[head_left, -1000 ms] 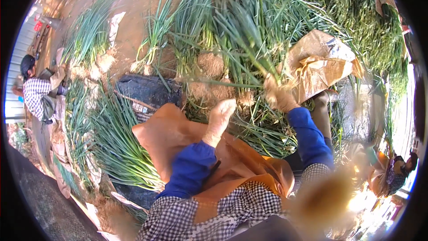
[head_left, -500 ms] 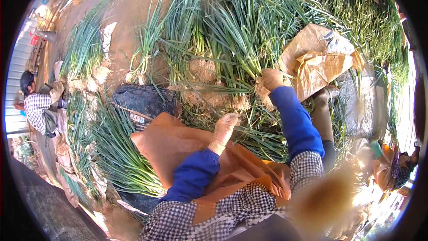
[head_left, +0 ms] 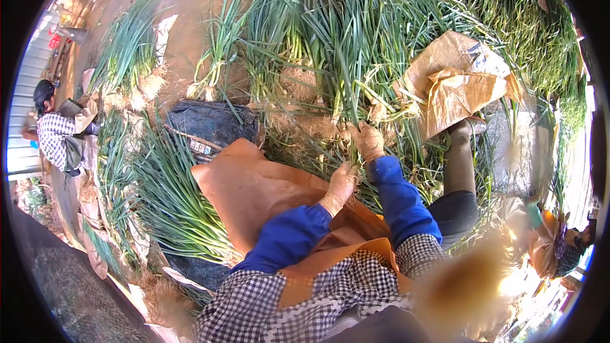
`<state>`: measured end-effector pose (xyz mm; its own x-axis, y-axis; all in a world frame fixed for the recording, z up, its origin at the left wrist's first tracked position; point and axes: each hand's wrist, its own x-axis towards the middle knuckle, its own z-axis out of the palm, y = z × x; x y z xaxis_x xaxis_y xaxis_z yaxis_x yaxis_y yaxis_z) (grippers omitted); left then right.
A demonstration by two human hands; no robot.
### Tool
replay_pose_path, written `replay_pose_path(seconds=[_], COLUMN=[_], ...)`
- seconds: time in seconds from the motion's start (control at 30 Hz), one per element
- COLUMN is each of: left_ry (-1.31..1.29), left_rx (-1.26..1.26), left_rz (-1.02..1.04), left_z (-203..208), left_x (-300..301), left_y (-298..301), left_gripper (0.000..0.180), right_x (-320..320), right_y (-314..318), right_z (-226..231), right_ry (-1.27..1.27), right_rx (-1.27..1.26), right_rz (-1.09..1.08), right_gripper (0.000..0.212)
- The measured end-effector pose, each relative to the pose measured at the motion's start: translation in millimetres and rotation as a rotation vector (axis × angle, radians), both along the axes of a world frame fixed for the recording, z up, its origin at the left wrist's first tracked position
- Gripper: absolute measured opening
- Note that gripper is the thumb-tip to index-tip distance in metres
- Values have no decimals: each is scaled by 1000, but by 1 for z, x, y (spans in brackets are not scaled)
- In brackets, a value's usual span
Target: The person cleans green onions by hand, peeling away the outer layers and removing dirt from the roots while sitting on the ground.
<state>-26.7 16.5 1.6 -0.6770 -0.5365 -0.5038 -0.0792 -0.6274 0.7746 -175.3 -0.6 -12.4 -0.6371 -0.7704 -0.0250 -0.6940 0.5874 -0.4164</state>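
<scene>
My right hand (head_left: 367, 141) is closed round the lower stem of a green onion (head_left: 353, 105), whose leaves point away from me. Just below it, my left hand (head_left: 342, 185) is closed at the root end of the same plant. Its fingertips partly hide what they pinch. Both hands are over an orange-brown apron (head_left: 244, 174) spread across my lap. Beyond them lies a large heap of green onions (head_left: 286, 19) with pale, tangled roots (head_left: 298, 82) towards me.
Trimmed-looking green onions (head_left: 181, 209) lie in a bundle at my left. A dark plastic sack (head_left: 213, 128) is beside the apron, and a tan paper sack (head_left: 454, 89) covers part of the heap. One person (head_left: 60, 130) sits far left, another (head_left: 559, 244) far right.
My right hand has drawn back towards me with a green onion from the heap. My left hand has moved right and forward to meet it, closing on the root end.
</scene>
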Motion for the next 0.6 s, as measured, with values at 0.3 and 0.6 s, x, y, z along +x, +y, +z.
replay_pose_path(seconds=[0.3, 0.6], left_ry=[316, 719], left_rx=[561, 1144], left_rz=[231, 61], left_z=[15, 27], left_x=[8, 30], left_y=[-18, -43], left_gripper=[12, 16], right_x=[33, -27], right_y=[130, 75], right_z=[53, 44], right_ry=[-949, -588], right_rx=[-230, -136], right_rz=[-97, 442], right_gripper=[25, 42])
